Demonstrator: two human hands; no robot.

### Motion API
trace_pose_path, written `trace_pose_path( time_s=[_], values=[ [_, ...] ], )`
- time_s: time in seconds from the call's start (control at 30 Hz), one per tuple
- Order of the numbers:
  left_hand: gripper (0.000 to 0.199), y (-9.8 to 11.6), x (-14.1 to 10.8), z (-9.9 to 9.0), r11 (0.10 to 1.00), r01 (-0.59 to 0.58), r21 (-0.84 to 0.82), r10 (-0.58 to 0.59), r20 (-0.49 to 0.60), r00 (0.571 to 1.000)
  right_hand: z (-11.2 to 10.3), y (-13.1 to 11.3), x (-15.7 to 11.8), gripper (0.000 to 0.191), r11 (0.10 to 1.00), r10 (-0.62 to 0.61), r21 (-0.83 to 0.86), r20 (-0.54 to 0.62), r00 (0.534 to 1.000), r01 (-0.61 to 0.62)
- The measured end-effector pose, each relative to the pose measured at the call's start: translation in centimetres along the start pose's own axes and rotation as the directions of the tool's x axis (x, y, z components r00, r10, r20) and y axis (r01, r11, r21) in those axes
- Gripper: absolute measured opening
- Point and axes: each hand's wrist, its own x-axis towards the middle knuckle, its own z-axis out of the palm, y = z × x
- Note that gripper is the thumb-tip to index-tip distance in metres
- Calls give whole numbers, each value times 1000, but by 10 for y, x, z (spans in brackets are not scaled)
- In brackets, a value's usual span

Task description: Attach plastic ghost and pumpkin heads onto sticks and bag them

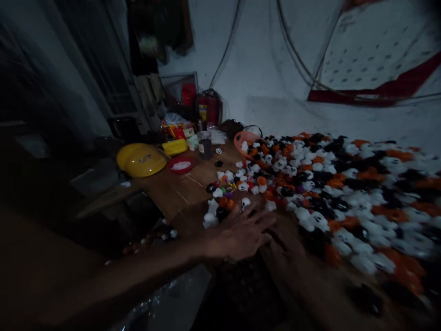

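Observation:
A large heap of small white, black and orange figures [320, 184], some with skull or ghost faces, covers the right of the wooden table [172, 197]. My left hand [243, 232] lies over the table's front edge, fingers spread toward the right, beside a few white, black and orange figures [212, 214]. My right hand [282, 239] is close against its fingertips; dimness and blur hide its fingers and anything in them. A white figure with a face [245, 202] sits just beyond my left hand.
A yellow helmet [142, 160], a red dish [181, 165], a dark cup [205, 145] and a yellow box [174, 147] stand at the back left. An orange basket [241, 142] borders the heap. Below the table edge lies a plastic bag [168, 299].

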Motion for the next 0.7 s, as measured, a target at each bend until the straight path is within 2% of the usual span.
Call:
trace_pose_path(
  time_s=[0.1, 0.2, 0.3, 0.37, 0.4, 0.43, 0.47, 0.5, 0.53, 0.57, 0.63, 0.7],
  values=[
    [52, -3, -3, 5, 999, 10, -38, -9, 21, 1000, 4, 2, -2, 26, 993, 114, -1, -11, 993, -114],
    [57, 4, -1, -1, 994, 39, -103, -38, 8, 999, -6, 6, -6, 27, 978, 204, -32, -27, 979, -205],
    [62, 7, 3, -25, 984, 30, -174, -47, -92, 995, -31, 20, 3, 28, 969, 229, -86, -30, 973, -231],
    [56, -6, 3, -47, 965, 70, -254, -128, -218, 967, -49, 31, 21, 28, 955, 248, -156, -47, 968, -252],
    [47, -19, 1, -57, 943, 116, -313, -209, -283, 936, -56, 34, 33, 29, 946, 250, -204, -44, 967, -253],
    [39, -37, -1, -64, 906, 194, -376, -326, -329, 886, -59, 36, 47, 31, 938, 239, -253, -30, 971, -239],
    [34, -59, -4, -67, 862, 296, -412, -456, -375, 807, -58, 36, 63, 33, 932, 212, -298, -8, 977, -204],
    [30, -83, -7, -66, 809, 412, -418, -566, -366, 739, -52, 34, 81, 34, 931, 167, -334, 39, 985, -145],
    [25, -107, -10, -60, 749, 514, -418, -649, -309, 695, -41, 30, 100, 33, 933, 103, -353, 95, 990, -63],
    [22, -131, -12, -50, 713, 563, -418, -690, -277, 668, -26, 27, 120, 31, 929, 29, -368, 150, 988, 28],
    [23, -170, -13, -25, 647, 632, -426, -752, -224, 619, 12, 21, 157, 28, 894, -101, -393, 290, 952, 215],
    [29, -194, -9, 0, 597, 657, -460, -785, -166, 597, 56, 22, 186, 24, 839, -131, -441, 404, 905, 319]
  ],
)
